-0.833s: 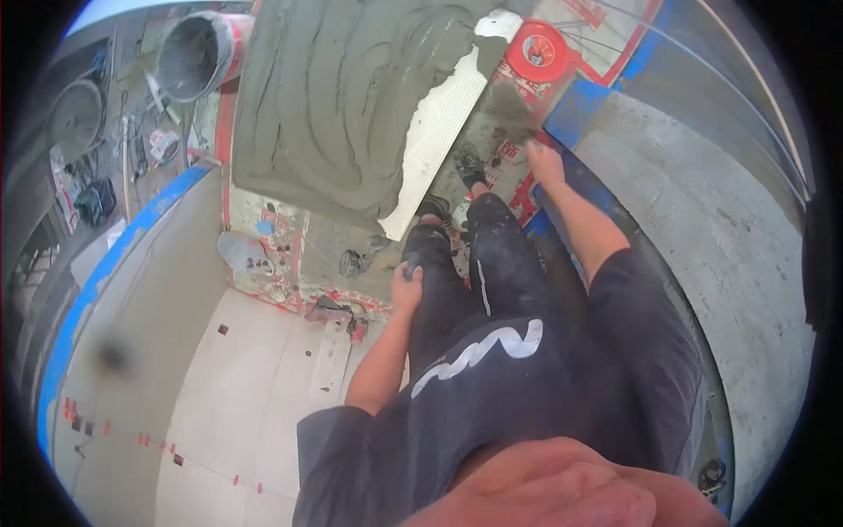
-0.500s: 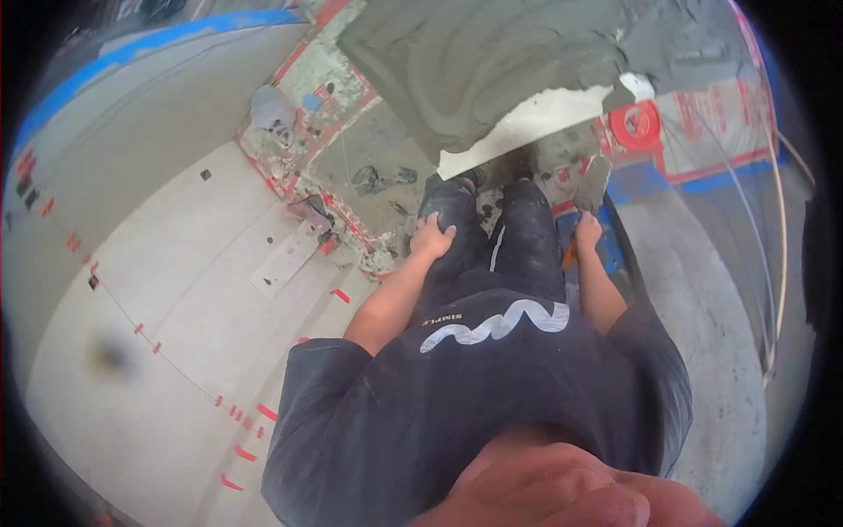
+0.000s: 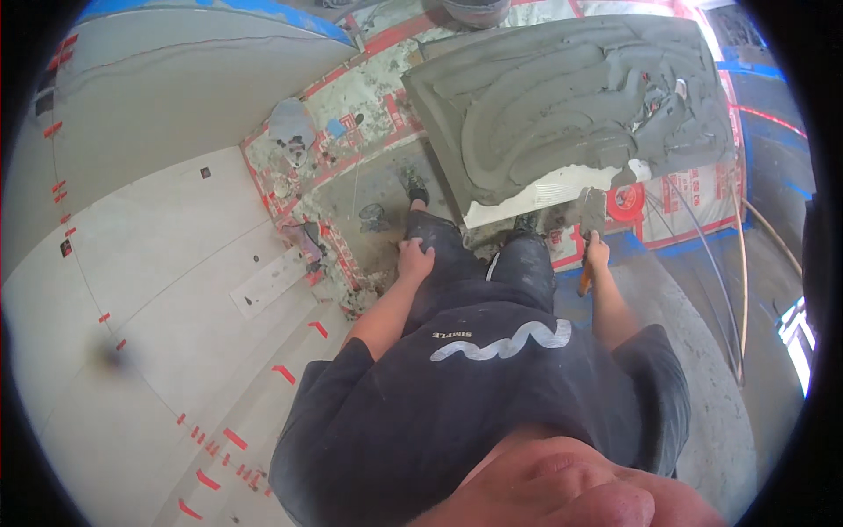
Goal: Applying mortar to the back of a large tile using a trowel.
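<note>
My right hand is closed around a trowel, whose mortar-smeared blade points away from me and whose orange handle sticks out below the fist. Just beyond the blade lies a large board spread with wet grey mortar. A ragged white strip shows bare along the board's near edge. My left hand lies against my left thigh, holding nothing, with its thumb apart from its fingers.
Red tape roll beside the board's near edge. Mortar-spattered sheeting with red tape surrounds the board. A bucket stands at the far side. Hoses or cables run at right. Large pale wall tiles with red clips rise at left.
My view has shifted, so the whole board shows lower in the picture. My left foot has come out to the left. The trowel stays in my right hand, its orange handle now clearer.
</note>
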`<state>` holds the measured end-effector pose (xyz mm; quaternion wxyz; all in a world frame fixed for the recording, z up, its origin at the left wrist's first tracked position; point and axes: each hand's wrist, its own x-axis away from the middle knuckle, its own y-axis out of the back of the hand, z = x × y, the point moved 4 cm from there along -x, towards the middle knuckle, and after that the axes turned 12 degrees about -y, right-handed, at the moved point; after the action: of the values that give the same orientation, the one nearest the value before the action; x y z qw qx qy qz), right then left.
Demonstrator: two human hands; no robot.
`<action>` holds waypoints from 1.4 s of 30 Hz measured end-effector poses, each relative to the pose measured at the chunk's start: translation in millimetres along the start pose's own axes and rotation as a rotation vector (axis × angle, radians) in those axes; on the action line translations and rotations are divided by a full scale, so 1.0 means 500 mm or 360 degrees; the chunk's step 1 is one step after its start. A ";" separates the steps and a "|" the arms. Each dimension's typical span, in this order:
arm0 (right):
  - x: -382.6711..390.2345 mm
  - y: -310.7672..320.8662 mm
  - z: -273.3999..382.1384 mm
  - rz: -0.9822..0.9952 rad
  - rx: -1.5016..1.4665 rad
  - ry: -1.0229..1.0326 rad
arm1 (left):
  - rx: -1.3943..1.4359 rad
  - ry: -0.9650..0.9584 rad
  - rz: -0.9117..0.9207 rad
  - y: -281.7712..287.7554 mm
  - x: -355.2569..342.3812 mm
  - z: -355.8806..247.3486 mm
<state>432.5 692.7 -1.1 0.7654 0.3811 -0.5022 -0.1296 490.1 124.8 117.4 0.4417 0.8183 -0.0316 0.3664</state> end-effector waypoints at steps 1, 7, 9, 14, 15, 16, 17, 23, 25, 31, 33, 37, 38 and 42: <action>0.024 -0.023 0.025 0.0001 0.0006 0.0003 | -0.0023 -0.0148 -0.0070 0.018 -0.035 0.018; 0.347 -0.113 0.152 0.0298 -0.0484 -0.0597 | -0.0356 -0.0450 0.0171 0.175 -0.257 0.082; 0.443 -0.139 0.187 0.0258 -0.0580 -0.0627 | 0.0026 -0.0485 0.0448 0.215 -0.329 0.136; 0.605 -0.208 0.211 0.0239 -0.0872 -0.1132 | -0.0291 -0.0643 0.0673 0.327 -0.439 0.241; 0.630 -0.233 0.226 0.0262 -0.0896 -0.1057 | -0.0363 -0.0634 0.0726 0.360 -0.457 0.254; 0.642 -0.240 0.242 0.0281 -0.0917 -0.0966 | -0.0527 -0.0616 0.0780 0.387 -0.476 0.274; 0.653 -0.243 0.226 0.0225 -0.0965 -0.1005 | -0.0679 -0.0615 0.0837 0.398 -0.495 0.285; 0.687 -0.319 0.269 0.0180 -0.0772 -0.0737 | -0.0592 -0.0798 0.0524 0.461 -0.608 0.248; 0.651 -0.357 0.253 0.0224 -0.0799 -0.0842 | -0.0618 -0.0844 0.0654 0.473 -0.621 0.150; 0.505 -0.474 0.223 0.0077 -0.0236 -0.0790 | -0.0511 -0.1270 0.0398 0.538 -0.684 -0.127; 0.466 -0.472 0.339 0.0152 -0.0331 -0.0737 | -0.0566 -0.1032 0.0544 0.564 -0.723 -0.187; 0.374 -0.364 0.682 0.0359 -0.0339 -0.0514 | -0.0585 -0.0949 0.0508 0.607 -0.895 -0.207; 0.350 -0.335 0.759 0.0270 -0.0233 -0.0397 | -0.0628 -0.0873 0.0533 0.601 -0.943 -0.224; 0.253 -0.274 1.066 0.0201 -0.0082 -0.0166 | -0.0805 -0.0924 0.0387 0.574 -1.157 -0.323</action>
<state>53.9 284.9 95.2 0.7545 0.3215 -0.5608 -0.1137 -132.0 -86.7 10.4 0.5554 0.7435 -0.3408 0.1503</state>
